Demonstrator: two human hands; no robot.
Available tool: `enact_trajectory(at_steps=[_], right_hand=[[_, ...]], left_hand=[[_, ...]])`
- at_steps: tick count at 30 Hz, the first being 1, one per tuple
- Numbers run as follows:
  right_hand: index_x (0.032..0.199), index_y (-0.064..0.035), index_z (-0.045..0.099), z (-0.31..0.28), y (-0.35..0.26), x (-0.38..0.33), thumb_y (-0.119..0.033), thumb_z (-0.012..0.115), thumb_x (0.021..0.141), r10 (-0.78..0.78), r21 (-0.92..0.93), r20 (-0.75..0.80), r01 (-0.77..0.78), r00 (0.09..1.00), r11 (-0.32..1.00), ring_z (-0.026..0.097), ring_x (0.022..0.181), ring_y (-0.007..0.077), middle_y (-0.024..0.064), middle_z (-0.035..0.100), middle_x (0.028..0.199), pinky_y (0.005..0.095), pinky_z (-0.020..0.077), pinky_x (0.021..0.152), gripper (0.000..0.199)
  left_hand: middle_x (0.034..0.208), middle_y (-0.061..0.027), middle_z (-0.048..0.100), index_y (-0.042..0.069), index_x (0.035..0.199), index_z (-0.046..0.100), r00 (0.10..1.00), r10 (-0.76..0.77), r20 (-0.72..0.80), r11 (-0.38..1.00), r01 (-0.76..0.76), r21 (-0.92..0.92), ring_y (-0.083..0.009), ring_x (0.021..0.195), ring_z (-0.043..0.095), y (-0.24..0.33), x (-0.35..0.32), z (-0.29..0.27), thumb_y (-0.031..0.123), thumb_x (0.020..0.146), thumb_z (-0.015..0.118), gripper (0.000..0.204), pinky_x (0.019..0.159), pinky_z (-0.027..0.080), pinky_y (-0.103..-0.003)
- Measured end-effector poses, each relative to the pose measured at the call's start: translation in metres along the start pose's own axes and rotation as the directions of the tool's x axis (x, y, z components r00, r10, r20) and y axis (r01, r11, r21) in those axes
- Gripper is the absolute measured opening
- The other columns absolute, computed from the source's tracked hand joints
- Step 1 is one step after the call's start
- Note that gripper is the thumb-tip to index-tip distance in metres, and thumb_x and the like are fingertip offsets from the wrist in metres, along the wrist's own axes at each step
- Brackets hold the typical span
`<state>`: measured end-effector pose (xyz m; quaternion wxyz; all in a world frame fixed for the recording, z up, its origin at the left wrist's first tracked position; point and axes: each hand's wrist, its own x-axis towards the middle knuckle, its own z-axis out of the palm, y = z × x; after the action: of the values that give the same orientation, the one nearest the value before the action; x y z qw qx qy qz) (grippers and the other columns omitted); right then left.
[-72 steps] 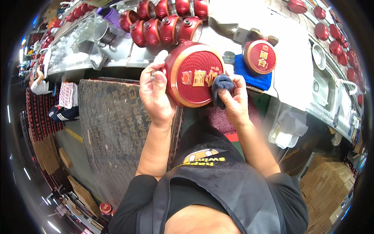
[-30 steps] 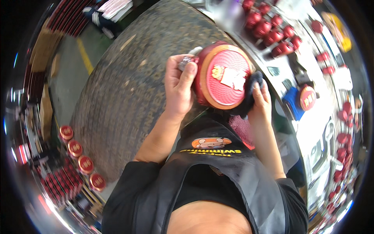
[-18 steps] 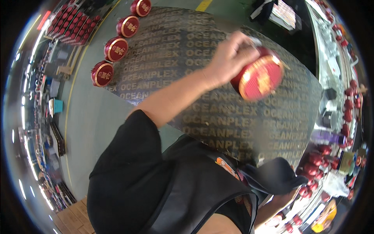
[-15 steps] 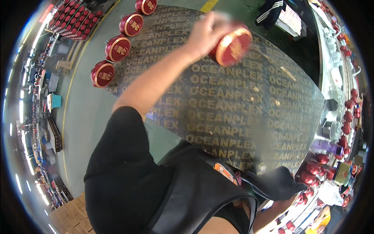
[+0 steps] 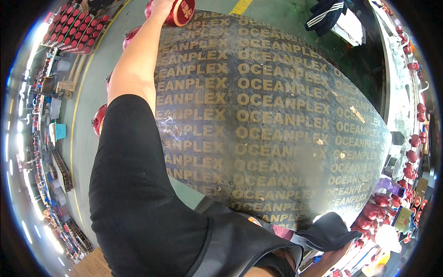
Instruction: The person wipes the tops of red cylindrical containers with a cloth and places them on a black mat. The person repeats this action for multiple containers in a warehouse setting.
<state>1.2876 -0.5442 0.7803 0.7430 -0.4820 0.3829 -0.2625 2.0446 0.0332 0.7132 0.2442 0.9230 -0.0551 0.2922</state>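
The left hand (image 5: 161, 5), at twelve o'clock, grips the round red tin (image 5: 181, 11) beyond the dark printed board (image 5: 277, 124), apparently setting it down among the red tins on the floor (image 5: 83, 115); the next move likely calls for a gentle release, while the right hand (image 5: 339, 253), at five o'clock, clutches a dark cloth (image 5: 328, 231).

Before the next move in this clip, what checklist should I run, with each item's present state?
1. Left hand grips the red round tin: ok, though the fingers are cut off by the picture's edge.
2. Tin over the far edge of the dark board: ok.
3. Whether the tin touches the board: cannot tell.
4. Board bare near the tin: ok.
5. Right hand holds the dark cloth: ok.
6. Other red tins on the floor stand apart from the arm: cannot tell.
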Motion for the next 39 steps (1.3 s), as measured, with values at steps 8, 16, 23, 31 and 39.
enact_trajectory(at_steps=[8, 16, 23, 31, 39], right_hand=[[0.136, -0.0019, 0.044, 0.02, 0.003, 0.005, -0.028, 0.044, 0.101, -0.039, -0.112, -0.009, 0.038, 0.999, 0.993, 0.054, 0.116, 0.0283, 0.0154, 0.055, 0.128, 0.0447, 0.042, 0.102, 0.044], [0.122, 0.0071, 0.052, 0.0, -0.001, 0.002, -0.03, 0.037, 0.102, -0.002, -0.398, -0.228, -0.092, 0.974, 0.913, 0.061, 0.105, 0.0281, 0.0188, 0.063, 0.111, 0.0439, 0.0478, 0.096, 0.045], [0.119, 0.0032, 0.047, -0.066, -0.02, -0.028, -0.033, 0.051, 0.096, -0.139, 0.12, -0.06, 0.145, 0.989, 0.982, 0.065, 0.086, 0.0308, 0.0272, 0.063, 0.097, 0.039, 0.0548, 0.076, 0.043], [0.115, 0.0029, 0.047, -0.21, -0.026, -0.027, -0.043, 0.054, 0.092, -0.167, 0.247, -0.02, 0.167, 0.986, 0.954, 0.065, 0.082, 0.0305, 0.0287, 0.063, 0.094, 0.0356, 0.0543, 0.072, 0.052], [0.113, 0.0038, 0.053, -0.353, 0.001, -0.082, -0.041, 0.058, 0.091, -0.108, 0.375, -0.445, 0.295, 0.889, 0.879, 0.066, 0.085, 0.0342, 0.0304, 0.062, 0.097, 0.0418, 0.0562, 0.075, 0.051]], left_hand=[[0.107, -0.0106, 0.066, 0.015, 0.109, 0.063, 0.991, -0.121, -0.051, 0.992, 0.123, 0.024, -0.0295, 0.103, 0.061, -0.006, -0.008, 0.002, 0.039, 0.089, 0.056, 0.032, 0.088, 0.047, -0.039], [0.126, -0.0126, 0.06, 0.011, 0.129, 0.057, 0.976, -0.027, 0.215, 0.999, 0.036, -0.04, -0.0273, 0.118, 0.054, 0.001, 0.013, -0.012, 0.048, 0.082, 0.064, 0.06, 0.1, 0.04, -0.039], [0.117, -0.0172, 0.062, 0.0, 0.116, 0.062, 0.962, 0.272, -0.028, 0.962, -0.272, -0.014, -0.03, 0.109, 0.058, 0.193, -0.023, 0.026, 0.027, 0.094, 0.055, 0.036, 0.097, 0.045, -0.037], [0.11, -0.0117, 0.066, -0.003, 0.112, 0.064, 0.522, 0.83, 0.197, 0.136, 0.153, -0.979, -0.0186, 0.102, 0.063, 0.751, -0.4, 0.075, 0.019, 0.097, 0.053, 0.029, 0.093, 0.048, -0.032], [0.103, -0.0159, 0.067, 0.01, 0.112, 0.06, 0.333, 0.913, 0.234, 0.279, -0.094, -0.956, -0.0343, 0.098, 0.062, 1.052, -0.718, 0.168, 0.034, 0.077, 0.072, 0.044, 0.087, 0.048, -0.042]])
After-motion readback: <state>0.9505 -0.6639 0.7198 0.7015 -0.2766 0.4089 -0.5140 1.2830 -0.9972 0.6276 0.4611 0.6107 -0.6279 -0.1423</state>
